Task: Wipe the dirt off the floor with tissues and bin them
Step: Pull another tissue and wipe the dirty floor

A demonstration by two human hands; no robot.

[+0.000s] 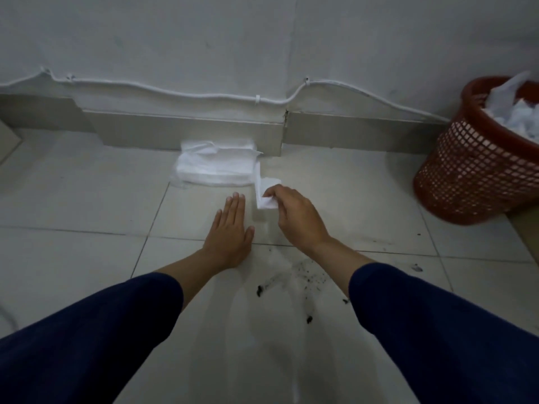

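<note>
1. One tiled floor (87,199) spans the view and meets the skirting (186,132) at its far edge.
2. Red mesh bin (472,176): stands at far right and holds crumpled white paper (519,115).
3. Tissue pack (215,167): lies against the skirting, ahead of both hands.
4. Left hand (230,228): palm down, fingers straight and together, holding nothing.
5. Right hand (297,217): fingertips pinch one white tissue (267,196) just beside the pack.
6. Dirt (303,275): dark specks and smears on the floor between the forearms.

Dim white wall (262,39), clipped white cable (204,96), grey skirting (180,129), pale tiled floor (73,185).
</note>
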